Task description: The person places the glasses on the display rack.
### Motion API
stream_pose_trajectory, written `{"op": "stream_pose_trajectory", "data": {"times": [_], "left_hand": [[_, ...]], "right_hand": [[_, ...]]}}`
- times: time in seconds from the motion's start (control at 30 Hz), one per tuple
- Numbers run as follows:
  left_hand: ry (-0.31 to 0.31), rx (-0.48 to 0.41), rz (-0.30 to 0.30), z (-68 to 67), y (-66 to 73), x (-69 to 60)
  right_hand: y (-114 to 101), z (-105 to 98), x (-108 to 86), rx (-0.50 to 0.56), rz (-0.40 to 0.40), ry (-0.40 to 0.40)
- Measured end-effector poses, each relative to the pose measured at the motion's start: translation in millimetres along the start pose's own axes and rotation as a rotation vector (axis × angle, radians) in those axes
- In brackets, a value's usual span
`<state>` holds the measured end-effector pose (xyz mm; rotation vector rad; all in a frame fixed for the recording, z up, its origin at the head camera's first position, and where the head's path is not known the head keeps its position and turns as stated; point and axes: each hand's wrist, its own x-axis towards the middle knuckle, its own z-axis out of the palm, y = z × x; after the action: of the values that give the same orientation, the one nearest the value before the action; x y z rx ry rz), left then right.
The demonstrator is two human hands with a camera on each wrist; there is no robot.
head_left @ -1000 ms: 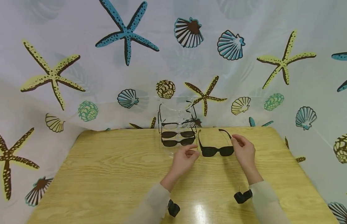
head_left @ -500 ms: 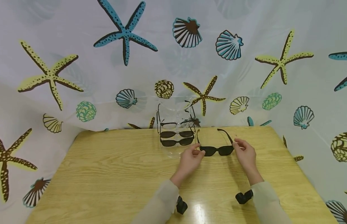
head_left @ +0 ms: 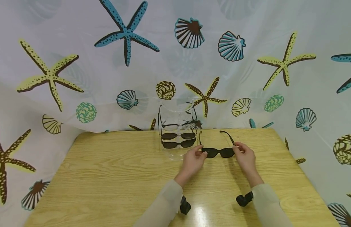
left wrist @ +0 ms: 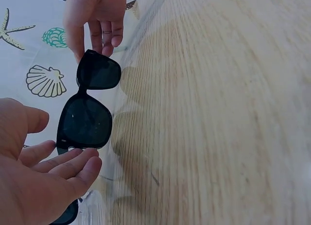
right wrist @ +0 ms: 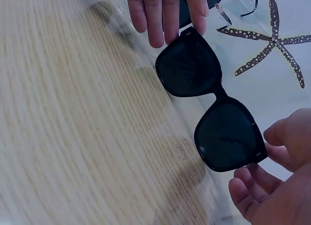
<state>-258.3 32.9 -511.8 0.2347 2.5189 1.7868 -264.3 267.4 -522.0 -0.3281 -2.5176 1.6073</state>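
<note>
A pair of black sunglasses, with dark lenses and temples unfolded, hangs above the table between both hands, its lenses towards me. My left hand pinches its left end near the hinge. The right hand grips the right end where the temple meets the frame. In the left wrist view the left hand lies below the sunglasses, its thumb spread from the other fingers. In the right wrist view the right hand curls beside the hinge of the sunglasses.
Left of the hands stands a clear display rack carrying clear-lens glasses, dark sunglasses and black-framed sunglasses. It is on the wooden table, close to the patterned curtain at the back.
The left hand has moved right, from beside the rack to the left end of the sunglasses, and now holds it. The right hand keeps hold, shifting only slightly.
</note>
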Motion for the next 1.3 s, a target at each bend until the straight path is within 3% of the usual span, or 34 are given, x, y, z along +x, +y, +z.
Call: {"op": "stream_pose_trajectory", "data": {"times": [0.53, 0.8, 1.3], "left_hand": [[-0.031, -0.014, -0.016, 1.7, -4.1, 6.0], [-0.043, -0.026, -0.003, 0.5, 0.9, 6.2], [0.047, 0.030, 0.135, -1.7, 28.5, 5.0]], "right_hand": [[-1, 1, -1.4, 0.043, 0.040, -0.006], [-4, 0, -3.9, 0.096, 0.076, 0.028], [-26, -18, -17.3, 0.253, 0.066, 0.163]]}}
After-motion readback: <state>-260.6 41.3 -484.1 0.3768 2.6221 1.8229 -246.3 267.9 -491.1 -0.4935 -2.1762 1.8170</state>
